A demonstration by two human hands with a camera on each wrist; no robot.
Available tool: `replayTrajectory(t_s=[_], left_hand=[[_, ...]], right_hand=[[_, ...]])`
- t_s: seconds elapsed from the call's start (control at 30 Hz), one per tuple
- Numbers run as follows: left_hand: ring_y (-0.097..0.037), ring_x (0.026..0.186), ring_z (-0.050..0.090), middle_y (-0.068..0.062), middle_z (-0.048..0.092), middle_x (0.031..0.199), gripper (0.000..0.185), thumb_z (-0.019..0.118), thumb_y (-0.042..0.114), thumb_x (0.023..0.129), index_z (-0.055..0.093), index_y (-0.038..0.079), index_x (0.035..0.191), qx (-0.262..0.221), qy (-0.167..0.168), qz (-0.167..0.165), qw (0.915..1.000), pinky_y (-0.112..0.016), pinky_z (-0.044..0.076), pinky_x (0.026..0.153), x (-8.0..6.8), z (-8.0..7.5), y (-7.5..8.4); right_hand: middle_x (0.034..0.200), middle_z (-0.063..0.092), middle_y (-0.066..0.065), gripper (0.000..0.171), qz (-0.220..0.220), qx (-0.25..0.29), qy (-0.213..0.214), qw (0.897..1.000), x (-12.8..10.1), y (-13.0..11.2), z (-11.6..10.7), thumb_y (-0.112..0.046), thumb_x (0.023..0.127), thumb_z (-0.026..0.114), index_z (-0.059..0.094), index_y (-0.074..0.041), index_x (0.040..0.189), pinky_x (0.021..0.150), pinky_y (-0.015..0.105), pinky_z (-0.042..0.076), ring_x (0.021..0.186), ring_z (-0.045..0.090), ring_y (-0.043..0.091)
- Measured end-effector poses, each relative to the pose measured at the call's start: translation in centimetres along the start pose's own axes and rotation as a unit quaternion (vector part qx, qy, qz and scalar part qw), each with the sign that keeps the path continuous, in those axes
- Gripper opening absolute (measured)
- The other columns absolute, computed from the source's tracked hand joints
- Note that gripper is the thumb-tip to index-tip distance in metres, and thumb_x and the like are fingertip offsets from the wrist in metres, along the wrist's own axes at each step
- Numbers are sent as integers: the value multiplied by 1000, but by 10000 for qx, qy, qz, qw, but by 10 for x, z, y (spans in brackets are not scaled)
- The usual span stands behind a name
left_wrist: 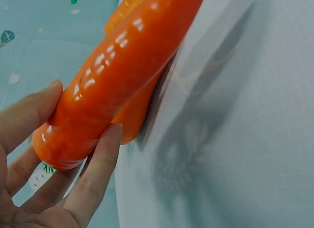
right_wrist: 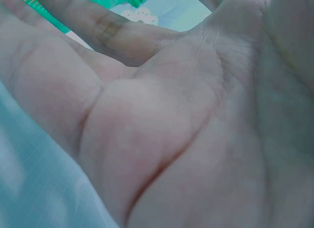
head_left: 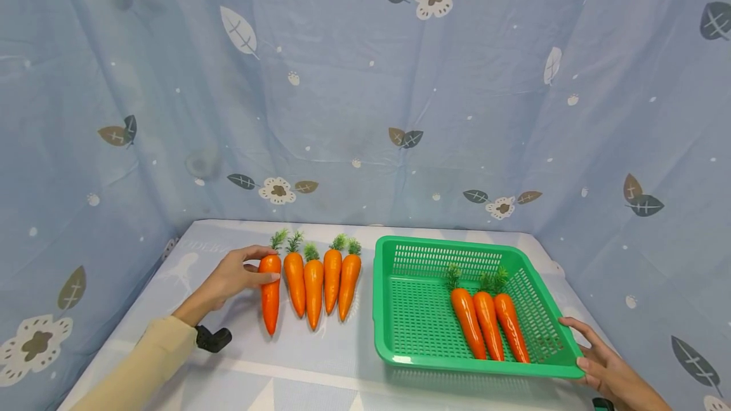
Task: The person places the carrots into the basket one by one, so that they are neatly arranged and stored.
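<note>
Pinching a carrot [head_left: 270,300] now with the left hand [head_left: 242,271], near the left edge of the surface [head_left: 331,360], and gripping the green basket [head_left: 381,309] right-handed [head_left: 606,363] by its near-right corner!

Blue leaf-print curtains [head_left: 342,81], pale patterned tabletop [head_left: 331,351]

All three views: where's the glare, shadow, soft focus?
Head view: glare patch on the near rim of the green basket, shadow beneath it; left wrist view: white glints on the held carrot, long soft-edged shadow across the tabletop; right wrist view: palm of the right grip fills most of the frame, looking soft.
</note>
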State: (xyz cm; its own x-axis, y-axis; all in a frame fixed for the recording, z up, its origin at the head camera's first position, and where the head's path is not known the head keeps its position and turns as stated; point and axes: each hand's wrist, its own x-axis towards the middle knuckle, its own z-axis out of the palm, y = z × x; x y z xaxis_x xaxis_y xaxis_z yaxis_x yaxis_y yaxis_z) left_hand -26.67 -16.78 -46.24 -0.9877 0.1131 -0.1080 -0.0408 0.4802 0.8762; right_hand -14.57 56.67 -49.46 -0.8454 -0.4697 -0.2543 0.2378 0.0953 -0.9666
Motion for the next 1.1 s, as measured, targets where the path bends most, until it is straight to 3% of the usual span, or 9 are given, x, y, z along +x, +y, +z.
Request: replayTrajectory(t_s=[0.17,0.6,0.9,1.1], left_hand=[[-30,109,64,-16,57,142,65,87,28,85,60,11,141,-80,-8,116,9999,-42,60,82,2,0,4],[-31,110,66,-18,56,142,64,87,25,86,59,7,140,-351,-31,339,9988,-44,61,84,5,3,17],[-30,109,66,-17,56,141,64,89,29,83,61,11,138,-403,-44,460,9981,-41,62,83,8,7,24],[-30,106,68,-16,59,137,63,90,28,83,62,10,137,-597,-131,576,9965,-45,62,83,11,11,32]], right_hand=[[140,42,-24,55,-31,74,-45,10000,0,-1,-1,-18,114,26,15,-54,154,101,51,53,127,60,23],[142,48,-14,56,-88,202,-172,9996,-1,-3,0,-16,114,25,18,-55,153,102,52,52,126,60,25],[141,42,-26,56,-145,229,-247,9993,-1,-2,0,-15,114,24,16,-53,154,102,52,51,128,59,23],[141,44,-21,56,-100,172,-159,9997,-1,-2,0,-16,114,25,16,-54,154,102,52,52,127,59,24]])
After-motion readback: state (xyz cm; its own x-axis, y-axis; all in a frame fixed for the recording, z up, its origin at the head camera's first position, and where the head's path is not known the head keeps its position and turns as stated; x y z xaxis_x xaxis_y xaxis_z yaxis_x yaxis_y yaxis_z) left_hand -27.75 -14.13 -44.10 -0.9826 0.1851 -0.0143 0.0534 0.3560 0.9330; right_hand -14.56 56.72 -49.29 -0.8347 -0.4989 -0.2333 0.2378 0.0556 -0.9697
